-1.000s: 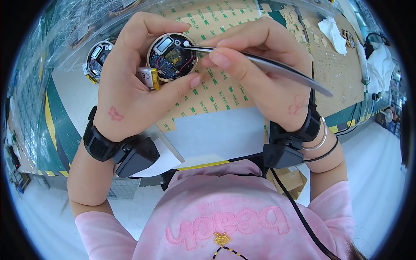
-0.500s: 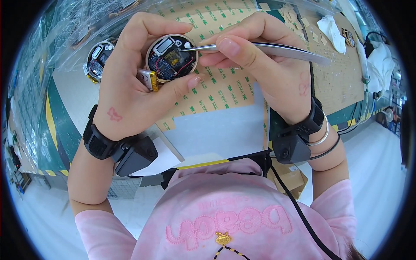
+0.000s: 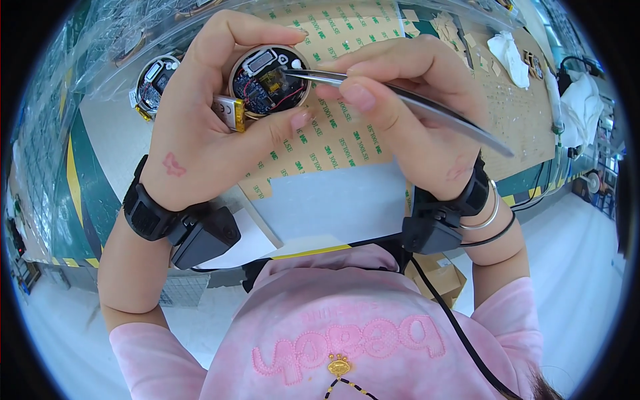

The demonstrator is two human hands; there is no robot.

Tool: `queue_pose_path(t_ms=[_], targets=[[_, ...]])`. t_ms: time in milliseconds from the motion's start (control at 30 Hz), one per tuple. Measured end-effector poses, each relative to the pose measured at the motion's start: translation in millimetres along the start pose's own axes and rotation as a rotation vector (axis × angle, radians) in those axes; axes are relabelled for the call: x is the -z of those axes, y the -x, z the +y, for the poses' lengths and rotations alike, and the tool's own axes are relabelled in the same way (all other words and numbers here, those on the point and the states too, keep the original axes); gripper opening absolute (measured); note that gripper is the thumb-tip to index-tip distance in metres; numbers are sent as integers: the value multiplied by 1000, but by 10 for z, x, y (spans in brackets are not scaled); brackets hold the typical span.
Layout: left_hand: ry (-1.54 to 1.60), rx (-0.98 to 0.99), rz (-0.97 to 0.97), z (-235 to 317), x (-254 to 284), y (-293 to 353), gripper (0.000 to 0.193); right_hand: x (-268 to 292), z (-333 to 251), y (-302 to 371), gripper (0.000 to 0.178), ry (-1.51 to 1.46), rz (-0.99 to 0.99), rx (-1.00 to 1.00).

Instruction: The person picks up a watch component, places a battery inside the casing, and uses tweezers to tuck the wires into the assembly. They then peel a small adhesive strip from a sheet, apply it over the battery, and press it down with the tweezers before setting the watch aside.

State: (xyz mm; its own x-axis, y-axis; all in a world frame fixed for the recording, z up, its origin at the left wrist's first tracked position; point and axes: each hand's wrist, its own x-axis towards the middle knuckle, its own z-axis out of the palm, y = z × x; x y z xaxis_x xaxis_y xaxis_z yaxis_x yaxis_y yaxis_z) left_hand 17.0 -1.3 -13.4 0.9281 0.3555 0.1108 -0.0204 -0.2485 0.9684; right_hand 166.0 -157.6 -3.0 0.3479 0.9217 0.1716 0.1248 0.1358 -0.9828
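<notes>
My left hand [image 3: 193, 133] is closed round the rim of a small round electronic housing [image 3: 255, 93], its open inside facing up. Within lie a dark circuit board, thin red wires, a white-framed rectangular part and a yellowish film patch. A small silver battery [image 3: 227, 111] with a yellow-taped end sticks out beside the housing, next to my left palm. In a pinch grip, my right hand [image 3: 427, 93] holds metal tweezers [image 3: 440, 110]. Their tips reach over the housing's right rim, above the yellowish patch; whether they touch it I cannot tell.
A second similar round housing [image 3: 155, 81] lies left of my left hand. Under my hands is a tan printed adhesive-backing sheet [image 3: 347, 140] with a pale blue-grey area [image 3: 327, 200]. Plastic trays [image 3: 100, 60] stand at the left; a brown board [image 3: 527, 127] and white cloth [image 3: 509, 57] lie right.
The housing has shifted slightly right and up with my left hand. My right hand has rotated, so the tweezers slope more steeply, their rear end lower; the tips stay over the housing.
</notes>
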Motion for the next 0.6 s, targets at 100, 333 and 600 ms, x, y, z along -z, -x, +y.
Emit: queue_pose_path(t_ms=[100,333,600], targets=[[14,29,-14,-29,13,-4,56,1,-9,24,17,224,-9,91],[-10,5,-8,-13,-5,-16,55,-37,48,32,17,172,1,144],[-11,-45,-49,-47,-6,-11,55,34,62,-16,7,-10,62,-40]])
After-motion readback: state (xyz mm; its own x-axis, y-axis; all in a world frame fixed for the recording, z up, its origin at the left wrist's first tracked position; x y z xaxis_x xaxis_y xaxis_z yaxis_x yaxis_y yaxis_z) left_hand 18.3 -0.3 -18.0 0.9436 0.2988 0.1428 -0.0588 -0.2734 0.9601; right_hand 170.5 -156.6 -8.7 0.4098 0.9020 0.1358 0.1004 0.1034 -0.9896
